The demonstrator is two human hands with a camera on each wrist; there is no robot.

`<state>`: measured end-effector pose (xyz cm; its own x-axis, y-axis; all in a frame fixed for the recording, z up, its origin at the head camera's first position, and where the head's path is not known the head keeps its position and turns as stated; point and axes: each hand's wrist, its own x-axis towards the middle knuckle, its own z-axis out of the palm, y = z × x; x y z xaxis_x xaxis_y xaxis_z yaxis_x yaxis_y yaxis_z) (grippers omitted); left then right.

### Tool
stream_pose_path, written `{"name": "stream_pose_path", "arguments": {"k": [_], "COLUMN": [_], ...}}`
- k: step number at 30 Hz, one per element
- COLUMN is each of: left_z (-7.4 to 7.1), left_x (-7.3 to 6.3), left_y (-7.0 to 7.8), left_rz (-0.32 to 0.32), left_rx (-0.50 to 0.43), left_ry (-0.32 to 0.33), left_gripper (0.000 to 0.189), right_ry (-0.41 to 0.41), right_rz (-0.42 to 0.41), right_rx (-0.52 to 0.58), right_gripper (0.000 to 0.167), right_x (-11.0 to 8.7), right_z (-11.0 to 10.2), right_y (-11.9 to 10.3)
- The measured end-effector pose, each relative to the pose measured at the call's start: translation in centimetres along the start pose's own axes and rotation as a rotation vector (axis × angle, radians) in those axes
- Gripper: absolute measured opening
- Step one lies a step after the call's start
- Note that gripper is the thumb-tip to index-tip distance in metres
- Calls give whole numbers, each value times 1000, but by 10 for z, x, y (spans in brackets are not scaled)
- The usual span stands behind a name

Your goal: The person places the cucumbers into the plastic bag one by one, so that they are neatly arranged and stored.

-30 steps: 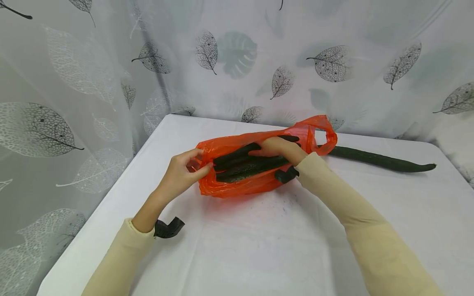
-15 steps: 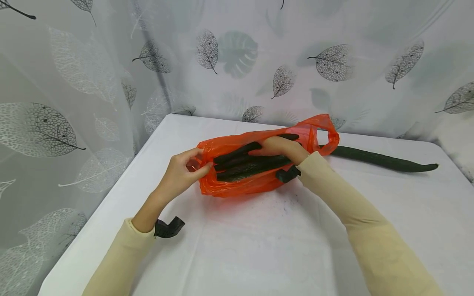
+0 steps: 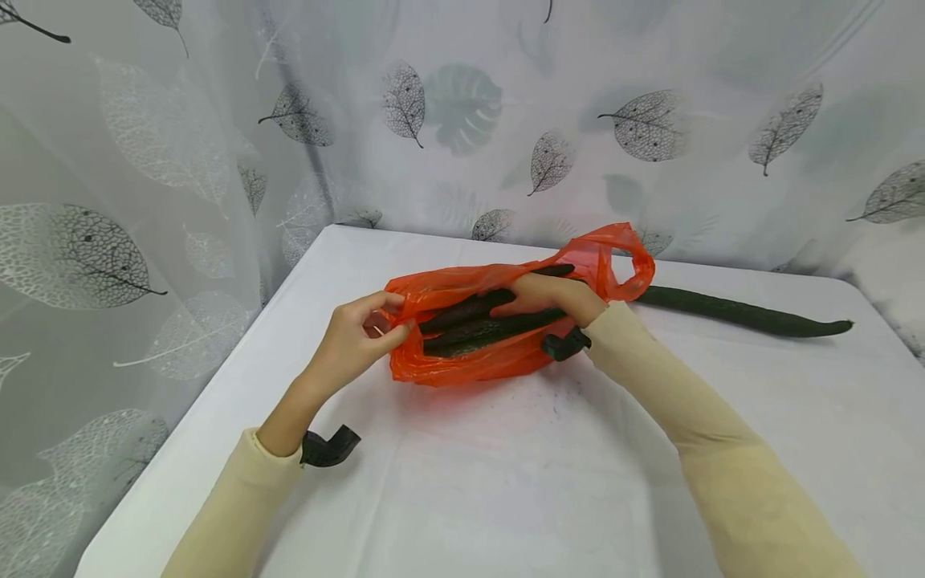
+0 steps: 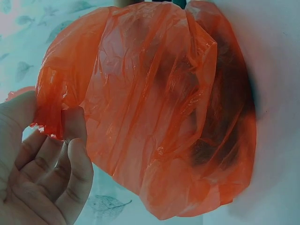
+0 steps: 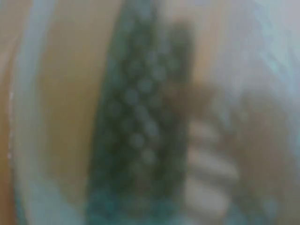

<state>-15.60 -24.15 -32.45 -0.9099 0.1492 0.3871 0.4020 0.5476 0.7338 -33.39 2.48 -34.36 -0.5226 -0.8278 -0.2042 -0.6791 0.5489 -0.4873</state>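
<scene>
An orange plastic bag lies on its side with several long dark-green cucumbers showing through its mouth. With thumb and fingers my left hand pinches the bag's left edge, and the gathered plastic sits between the fingertips in the left wrist view. Reaching into the bag, my right hand grips one cucumber, thumb on the near side; most of its fingers are hidden. The right wrist view is badly blurred, with a cucumber and pale fingers beside it.
One more cucumber lies outside, to the right of the bag's handle loop. A white cloth covers the table. Behind it hangs a leaf-patterned curtain.
My right hand has shifted slightly toward me and to the right with the cucumber it holds. The bag's far rim has sagged over the cucumbers. My left hand stays in place.
</scene>
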Motion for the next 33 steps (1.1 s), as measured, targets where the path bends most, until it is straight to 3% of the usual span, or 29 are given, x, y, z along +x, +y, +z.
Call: {"name": "stream_pose_path", "arguments": {"k": [6, 16, 23, 33], "left_z": [1, 2, 3, 4], "left_x": [0, 0, 0, 0], "left_y": [-2, -4, -4, -4], "left_rz": [-8, 8, -1, -12], "left_rx": [2, 9, -2, 1], "left_ry": [2, 7, 10, 46], "left_gripper": [23, 20, 17, 15], "right_ry": [18, 28, 76, 158], "right_rz": [-48, -54, -102, -150], "right_rx": [-29, -44, -65, -6], "right_gripper": [42, 43, 41, 37], "right_x": [-4, -11, -19, -29], "right_z": [2, 3, 4, 5], "right_y": [1, 6, 10, 12]}}
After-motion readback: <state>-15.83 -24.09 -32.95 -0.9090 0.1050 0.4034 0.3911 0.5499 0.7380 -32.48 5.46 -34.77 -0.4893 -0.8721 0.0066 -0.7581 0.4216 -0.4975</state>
